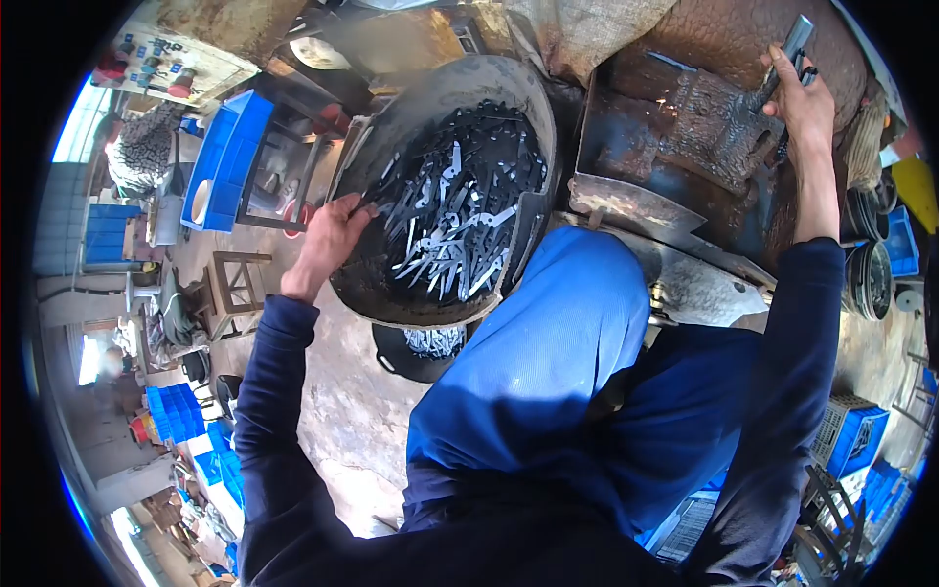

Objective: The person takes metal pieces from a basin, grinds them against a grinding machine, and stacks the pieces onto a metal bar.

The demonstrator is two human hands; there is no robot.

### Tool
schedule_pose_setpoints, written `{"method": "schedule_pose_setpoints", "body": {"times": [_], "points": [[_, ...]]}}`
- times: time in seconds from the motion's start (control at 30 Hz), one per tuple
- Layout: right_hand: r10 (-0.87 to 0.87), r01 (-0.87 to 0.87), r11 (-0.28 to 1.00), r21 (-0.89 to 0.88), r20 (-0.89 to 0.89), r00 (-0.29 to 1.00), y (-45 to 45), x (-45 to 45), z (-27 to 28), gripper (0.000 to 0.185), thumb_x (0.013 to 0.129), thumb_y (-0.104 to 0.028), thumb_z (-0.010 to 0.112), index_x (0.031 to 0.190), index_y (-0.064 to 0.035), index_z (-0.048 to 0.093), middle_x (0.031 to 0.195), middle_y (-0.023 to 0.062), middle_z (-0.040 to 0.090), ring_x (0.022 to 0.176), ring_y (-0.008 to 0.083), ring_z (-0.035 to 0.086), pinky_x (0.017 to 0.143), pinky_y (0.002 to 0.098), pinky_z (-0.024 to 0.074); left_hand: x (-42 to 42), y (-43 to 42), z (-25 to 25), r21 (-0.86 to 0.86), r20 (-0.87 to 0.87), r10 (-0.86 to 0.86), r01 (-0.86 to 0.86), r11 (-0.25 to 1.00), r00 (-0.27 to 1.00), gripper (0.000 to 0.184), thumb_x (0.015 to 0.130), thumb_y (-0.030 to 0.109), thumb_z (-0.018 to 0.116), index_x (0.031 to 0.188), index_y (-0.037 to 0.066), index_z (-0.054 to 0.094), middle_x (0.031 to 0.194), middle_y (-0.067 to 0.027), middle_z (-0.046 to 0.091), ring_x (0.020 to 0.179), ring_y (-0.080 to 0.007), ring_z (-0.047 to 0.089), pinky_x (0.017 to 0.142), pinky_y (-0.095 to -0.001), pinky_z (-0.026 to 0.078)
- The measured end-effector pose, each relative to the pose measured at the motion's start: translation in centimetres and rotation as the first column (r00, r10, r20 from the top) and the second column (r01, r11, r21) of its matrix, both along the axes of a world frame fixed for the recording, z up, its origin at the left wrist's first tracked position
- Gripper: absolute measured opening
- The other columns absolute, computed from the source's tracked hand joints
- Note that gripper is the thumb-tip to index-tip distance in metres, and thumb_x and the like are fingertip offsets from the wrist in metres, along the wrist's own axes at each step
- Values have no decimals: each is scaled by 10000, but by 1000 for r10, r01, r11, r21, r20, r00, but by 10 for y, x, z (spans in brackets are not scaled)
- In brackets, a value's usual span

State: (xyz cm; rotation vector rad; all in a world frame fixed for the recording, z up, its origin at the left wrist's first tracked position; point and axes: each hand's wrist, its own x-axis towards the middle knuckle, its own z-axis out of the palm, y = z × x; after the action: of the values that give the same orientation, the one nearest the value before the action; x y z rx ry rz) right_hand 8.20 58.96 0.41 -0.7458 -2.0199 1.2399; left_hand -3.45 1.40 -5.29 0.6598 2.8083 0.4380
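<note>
On the left, a deep worn basin (344, 284) holds a heap of flat metal pieces (460, 220), long and narrow, some dark and some shiny. My left hand (333, 240) reaches over its near-left rim with the fingers pinched on what looks like a dark metal piece (376, 199). At upper right, my right hand (804, 110) is closed around a grey metal bar (798, 37) that sticks up past the fingers. Small dark parts show beside those fingers, their kind unclear. Below that hand lies a rough, wet-looking metal block (709, 132) in a grimy machine tray (626, 196).
A smaller black tub (401, 360) with shiny pieces stands under the basin. Blue bins (230, 161) and a wooden stool (235, 293) are to the left. A control panel (171, 64) is at upper left. Round containers (869, 279) stand at right. My knee (587, 284) lies between basin and machine.
</note>
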Motion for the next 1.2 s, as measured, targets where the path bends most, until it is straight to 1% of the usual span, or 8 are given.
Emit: {"method": "schedule_pose_setpoints", "body": {"times": [0.03,0.1,0.23,0.37,0.67,0.83,1.03,1.2], "points": [[0,0,1000,2,-15,1000,0,-1,0,455,912,-408,696,1183,-43,668,922,-24,699,517,16,410,498,203,459,2,6,-4,3,-2,-1,1,1000,1000,140,909,201,626,884,70,668,873,-87,701,769,-287,644,716,-352,482],[2,-2,1000,9,-34,999,-2,-1,1,451,913,-406,696,1182,-44,667,932,-20,701,519,16,413,497,202,458,10,17,-22,491,504,82,-363,792,860,266,976,268,595,1010,18,679,934,2,687,882,-129,589,852,-281,438],[4,-3,1000,17,-41,999,-1,-1,2,447,917,-398,688,1184,-40,662,948,-14,709,510,24,435,506,204,464,32,42,-38,632,268,106,-258,731,958,272,986,247,578,1095,39,715,943,42,652,904,-57,560,840,-218,413],[13,-14,1000,25,6,1000,9,-3,-4,486,921,-403,680,1232,-32,638,999,-6,738,477,49,506,539,211,476,41,42,-36,629,505,153,-483,609,849,257,973,222,590,1102,31,704,769,43,596,719,-52,533,688,-211,416],[-2,2,1000,3,-51,999,-3,-2,0,440,926,-365,678,1203,-25,644,1036,11,719,524,20,442,492,202,468,54,85,8,679,594,-59,-460,573,803,281,970,201,514,1092,11,680,648,98,370,567,-14,297,524,-192,216],[-5,5,1000,1,-47,999,-5,-1,2,419,927,-360,674,1181,-29,650,1024,20,724,531,27,472,490,203,467,61,129,27,787,522,-278,-330,520,806,280,973,205,478,1110,9,624,658,72,380,569,-25,311,526,-196,243],[16,-17,1000,-18,-77,997,-4,-2,3,411,921,-340,680,1150,-2,639,982,67,719,668,78,601,467,218,476,65,202,48,829,501,-389,-299,474,773,283,1023,262,518,1063,10,640,688,3,580,511,-44,365,480,-206,285],[-26,24,998,-54,-48,998,-9,-1,8,352,920,-313,682,1116,-23,643,923,44,701,597,82,581,441,227,467,76,272,66,852,501,-463,-324,411,731,277,1007,294,570,1000,33,664,645,40,508,501,-36,343,465,-206,258]]}}
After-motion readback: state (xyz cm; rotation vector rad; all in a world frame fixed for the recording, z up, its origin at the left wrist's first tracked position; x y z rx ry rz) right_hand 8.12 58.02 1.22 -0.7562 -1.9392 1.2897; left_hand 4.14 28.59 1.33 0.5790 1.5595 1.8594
